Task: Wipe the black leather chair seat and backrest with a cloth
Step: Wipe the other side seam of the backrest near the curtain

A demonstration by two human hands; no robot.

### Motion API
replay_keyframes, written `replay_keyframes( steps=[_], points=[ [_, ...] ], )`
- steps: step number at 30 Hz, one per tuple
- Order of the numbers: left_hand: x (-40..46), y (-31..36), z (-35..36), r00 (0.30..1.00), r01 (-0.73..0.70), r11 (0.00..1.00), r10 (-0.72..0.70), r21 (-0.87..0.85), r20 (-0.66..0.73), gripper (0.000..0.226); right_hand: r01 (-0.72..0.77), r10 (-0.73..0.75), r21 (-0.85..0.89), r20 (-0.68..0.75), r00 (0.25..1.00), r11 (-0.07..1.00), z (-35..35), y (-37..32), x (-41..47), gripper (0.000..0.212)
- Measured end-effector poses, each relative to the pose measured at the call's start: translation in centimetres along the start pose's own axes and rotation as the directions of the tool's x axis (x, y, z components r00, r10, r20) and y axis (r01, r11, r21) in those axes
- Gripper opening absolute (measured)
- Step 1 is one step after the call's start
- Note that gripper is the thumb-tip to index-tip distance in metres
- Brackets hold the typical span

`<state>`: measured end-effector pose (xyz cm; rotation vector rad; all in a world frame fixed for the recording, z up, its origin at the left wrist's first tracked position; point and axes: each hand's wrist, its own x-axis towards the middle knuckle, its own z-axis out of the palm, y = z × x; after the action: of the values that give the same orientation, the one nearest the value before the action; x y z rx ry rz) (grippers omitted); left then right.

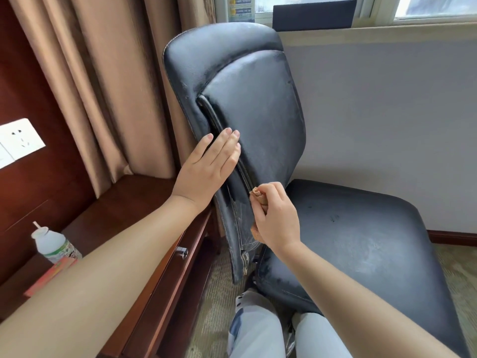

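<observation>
Cloth (pixel 259 196): small tan wad, bunched in right hand (pixel 277 218), fingers curled round it, pressed at lower edge of backrest (pixel 254 107) near the seam above seat (pixel 361 244). Left hand (pixel 209 167) lay flat on backrest's side edge, fingers straight, grasping nothing. Wooden desk (pixel 144 192) stood to the left, bearing a plastic bottle (pixel 53 244).

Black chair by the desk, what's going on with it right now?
A person is wiping the black leather chair. The left hand presses flat on the backrest edge, steadying it. The right hand grips a bunched tan cloth against the backrest's lower seam. The seat shows dusty smears and isn't being touched.
</observation>
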<state>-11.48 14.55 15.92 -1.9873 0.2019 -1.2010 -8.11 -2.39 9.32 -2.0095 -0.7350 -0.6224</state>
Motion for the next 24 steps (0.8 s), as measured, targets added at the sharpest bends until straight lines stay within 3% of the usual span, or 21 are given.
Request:
replay_keyframes(
  steps=[3, 8, 11, 24],
  points=[
    [0.1, 0.0, 0.1, 1.000, 0.012, 1.000, -0.012, -0.010, -0.015, 0.039, -0.050, 0.051, -0.020, 0.053, 0.997, 0.999, -0.3, 1.3, -1.7, 0.005],
    [0.0, -0.1, 0.1, 1.000, 0.009, 1.000, -0.009, -0.025, -0.020, 0.039, -0.027, 0.030, 0.075, -0.034, 0.999, 0.997, -0.7, -0.8, 1.0, 0.005],
    [0.0, -0.2, 0.0, 1.000, 0.013, 0.999, -0.013, -0.037, -0.012, 0.040, -0.009, 0.011, 0.075, -0.015, 1.000, 0.997, -0.5, -1.5, 1.8, 0.006],
    [0.1, -1.2, -0.3, 0.998, -0.054, 0.998, 0.053, -0.042, -0.019, 0.041, -0.175, 0.182, 0.171, -0.023, 0.983, 0.970, -0.9, -0.7, -0.6, 0.003]
  ],
)
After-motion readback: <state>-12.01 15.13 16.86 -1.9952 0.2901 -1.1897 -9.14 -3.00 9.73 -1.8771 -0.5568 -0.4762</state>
